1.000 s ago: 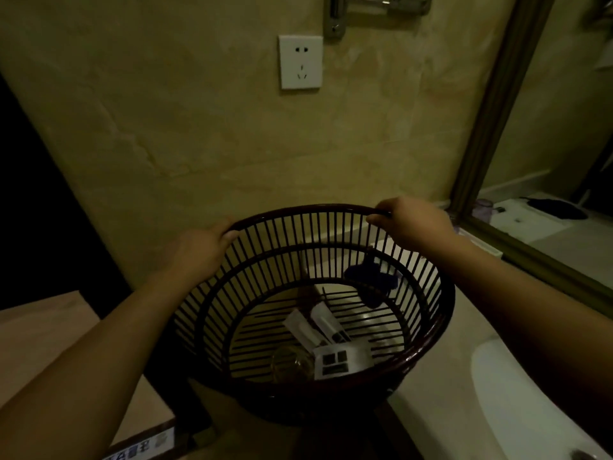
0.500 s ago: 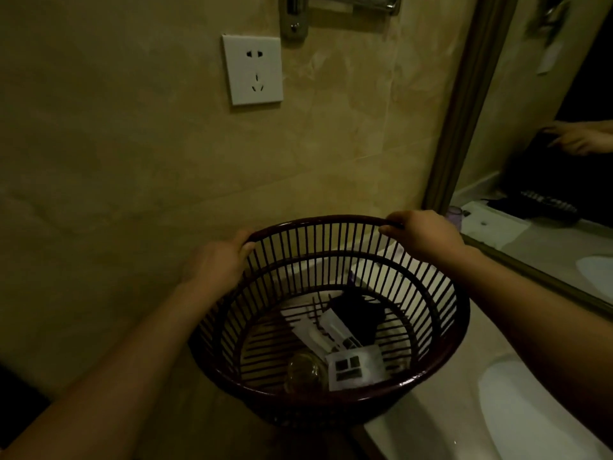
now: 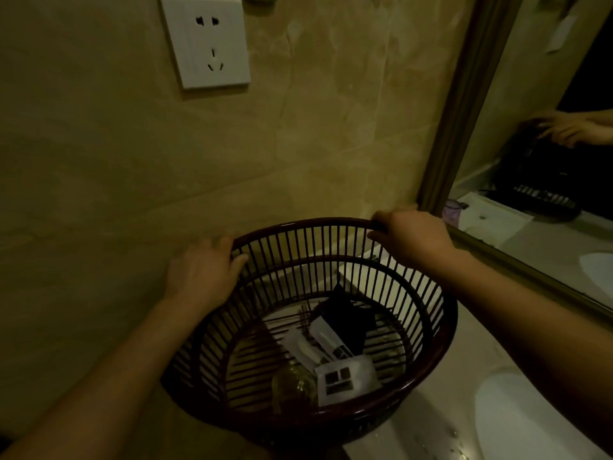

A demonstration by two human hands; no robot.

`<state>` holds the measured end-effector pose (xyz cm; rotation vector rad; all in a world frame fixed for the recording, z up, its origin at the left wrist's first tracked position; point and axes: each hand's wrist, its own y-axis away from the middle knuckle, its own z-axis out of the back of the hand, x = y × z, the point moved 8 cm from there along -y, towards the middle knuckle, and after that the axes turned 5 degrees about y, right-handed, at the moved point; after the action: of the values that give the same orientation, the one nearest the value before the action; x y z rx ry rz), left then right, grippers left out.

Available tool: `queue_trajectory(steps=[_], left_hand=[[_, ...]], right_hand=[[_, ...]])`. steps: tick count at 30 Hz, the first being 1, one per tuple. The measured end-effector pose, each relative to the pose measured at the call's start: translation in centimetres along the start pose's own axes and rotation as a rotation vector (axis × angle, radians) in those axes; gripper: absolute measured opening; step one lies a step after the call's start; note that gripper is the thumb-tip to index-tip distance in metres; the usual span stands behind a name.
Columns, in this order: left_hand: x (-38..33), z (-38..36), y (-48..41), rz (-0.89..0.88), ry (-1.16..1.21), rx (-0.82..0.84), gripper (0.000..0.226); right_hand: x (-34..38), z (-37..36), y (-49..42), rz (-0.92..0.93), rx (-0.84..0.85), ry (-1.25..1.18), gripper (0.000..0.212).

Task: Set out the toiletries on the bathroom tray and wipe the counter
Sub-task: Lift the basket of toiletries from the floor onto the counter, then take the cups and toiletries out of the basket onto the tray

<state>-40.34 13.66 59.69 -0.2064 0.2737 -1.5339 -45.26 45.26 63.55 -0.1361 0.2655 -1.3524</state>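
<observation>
A dark brown slatted basket (image 3: 441,330) hangs over the pale counter (image 3: 428,436) by the wall. My left hand (image 3: 202,270) grips its far left rim and my right hand (image 3: 411,235) grips its far right rim. Inside lie white toiletry sachets (image 3: 346,380), a dark pouch (image 3: 345,315) and a clear rounded item (image 3: 293,388). No tray can be made out in the dim light.
A tiled wall with a white socket (image 3: 205,41) stands right behind the basket. A framed mirror (image 3: 464,104) runs along the right and reflects my hand and the basket. A white basin (image 3: 517,416) sits at the lower right.
The basket, held in both hands, has come closer to the wall and over the counter's left end. The view has shifted right and nearer to the socket.
</observation>
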Motion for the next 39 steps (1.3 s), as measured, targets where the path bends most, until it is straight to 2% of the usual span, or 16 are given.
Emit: queue_trajectory(steps=[5,8,9,10,12,14,15,18,21,23,26,28,31,35,39], left_hand=[[-4.1,-1.3,-1.1,-0.066,0.005,0.053,0.070],[-6.7,-1.8,-2.5,-0.107,-0.008,0.052,0.072],[-7.3,-2.0,-2.7,-0.117,-0.016,0.045,0.074],[-7.8,-2.3,-2.9,-0.117,-0.018,0.035,0.074],[-8.2,-2.6,-3.1,-0.095,0.001,0.013,0.071],[-8.2,-2.8,-3.2,-0.083,0.023,-0.006,0.068],[-8.2,-2.9,-3.2,-0.086,0.026,-0.014,0.067],[-8.0,-3.0,-3.1,-0.093,0.041,-0.022,0.065],[-7.9,-3.1,-3.0,-0.100,0.055,-0.023,0.064],[-7.9,-3.1,-3.1,-0.102,0.063,-0.032,0.063],[-7.9,-3.0,-3.0,-0.105,0.073,-0.052,0.062],[-8.0,-3.0,-3.0,-0.110,0.066,-0.060,0.061],[-8.1,-3.0,-3.0,-0.114,0.058,-0.047,0.063],[-8.0,-3.0,-3.0,-0.112,0.060,-0.048,0.063],[-8.0,-3.0,-3.1,-0.100,0.051,-0.055,0.063]], right_hand=[[3.0,0.5,0.6,0.239,-0.181,0.203,0.048],[6.2,1.4,2.2,0.515,-0.283,0.232,0.037],[7.5,1.3,3.0,0.628,-0.270,0.224,0.032],[8.8,0.8,3.6,0.728,-0.198,0.195,0.029],[11.2,-1.6,4.5,0.825,0.128,0.093,0.033],[13.7,-4.8,6.2,0.875,0.485,0.034,0.045],[15.0,-6.0,7.3,0.932,0.581,0.045,0.054],[18.6,-8.7,10.2,1.119,0.717,0.133,0.080],[20.4,-10.7,11.8,1.209,0.781,0.198,0.093],[21.1,-11.7,12.5,1.244,0.779,0.230,0.092],[22.2,-12.9,13.3,1.307,0.750,0.231,0.071],[22.6,-13.2,13.4,1.356,0.707,0.276,0.066],[22.3,-11.3,12.7,1.400,0.562,0.266,0.059],[19.5,-6.0,10.8,1.252,0.446,0.089,0.058],[13.8,0.1,9.0,0.956,0.361,-0.119,0.070]])
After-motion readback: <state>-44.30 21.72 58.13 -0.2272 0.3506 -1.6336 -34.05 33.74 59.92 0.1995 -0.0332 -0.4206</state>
